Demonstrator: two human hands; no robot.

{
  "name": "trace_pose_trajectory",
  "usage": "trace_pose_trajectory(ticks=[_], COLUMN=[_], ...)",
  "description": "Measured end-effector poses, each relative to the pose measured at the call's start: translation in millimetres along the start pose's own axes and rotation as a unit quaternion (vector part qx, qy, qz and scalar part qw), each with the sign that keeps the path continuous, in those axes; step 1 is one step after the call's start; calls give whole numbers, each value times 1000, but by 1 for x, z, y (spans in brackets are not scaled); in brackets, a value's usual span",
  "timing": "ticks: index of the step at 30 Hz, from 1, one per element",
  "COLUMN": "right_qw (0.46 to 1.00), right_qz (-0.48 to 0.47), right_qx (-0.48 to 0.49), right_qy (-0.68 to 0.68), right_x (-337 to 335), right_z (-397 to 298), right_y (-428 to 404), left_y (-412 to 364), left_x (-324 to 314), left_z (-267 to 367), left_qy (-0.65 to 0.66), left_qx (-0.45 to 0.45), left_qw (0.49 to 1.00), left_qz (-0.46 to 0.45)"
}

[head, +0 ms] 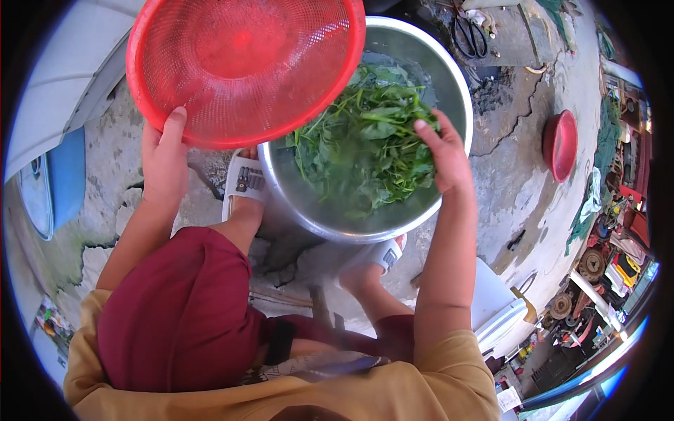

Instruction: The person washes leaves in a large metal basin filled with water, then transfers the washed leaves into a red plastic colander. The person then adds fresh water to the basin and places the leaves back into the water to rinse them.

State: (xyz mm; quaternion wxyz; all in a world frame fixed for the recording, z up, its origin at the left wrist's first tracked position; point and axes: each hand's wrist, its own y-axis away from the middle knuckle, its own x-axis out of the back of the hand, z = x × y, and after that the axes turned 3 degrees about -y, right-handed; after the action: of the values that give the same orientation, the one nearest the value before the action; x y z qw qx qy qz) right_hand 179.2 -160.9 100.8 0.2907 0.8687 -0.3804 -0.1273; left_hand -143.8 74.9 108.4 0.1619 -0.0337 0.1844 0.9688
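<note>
A red plastic colander [242, 68], wet inside, is tilted over the left rim of a large metal basin [368, 234]. My left hand [166, 158] grips the colander's near left rim, thumb on top. The basin holds water and a heap of leafy green vegetables [379, 126] with thin stems. At the right side of the basin my right hand [447, 150] holds a bunch of these greens, thumb and fingers on their edge. Part of the basin's far left side is hidden behind the colander.
My feet in white slippers [247, 179] stand by the basin's near side. A small red basin [559, 146] rests on the cracked concrete floor to the right. Black-handled scissors [468, 39] lie at the top right. A blue container [66, 176] stands left, and a white box [495, 305] lower right.
</note>
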Motion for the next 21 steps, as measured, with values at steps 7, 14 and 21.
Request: trace_pose_trajectory(ticks=[7, 14, 21], right_qw=[726, 759, 909], right_qz=[288, 151, -103], right_qx=[153, 27, 41], right_qy=[605, 632, 402], right_x=[38, -21, 68], right_z=[73, 177, 120], right_y=[-47, -36, -50], left_y=[-1, 0, 3], left_x=[-5, -10, -9], left_z=[1, 3, 2], left_qy=[-2, -17, -79], left_qx=[-8, -26, -68], left_qw=[1000, 999, 993], left_qz=[3, -35, -61])
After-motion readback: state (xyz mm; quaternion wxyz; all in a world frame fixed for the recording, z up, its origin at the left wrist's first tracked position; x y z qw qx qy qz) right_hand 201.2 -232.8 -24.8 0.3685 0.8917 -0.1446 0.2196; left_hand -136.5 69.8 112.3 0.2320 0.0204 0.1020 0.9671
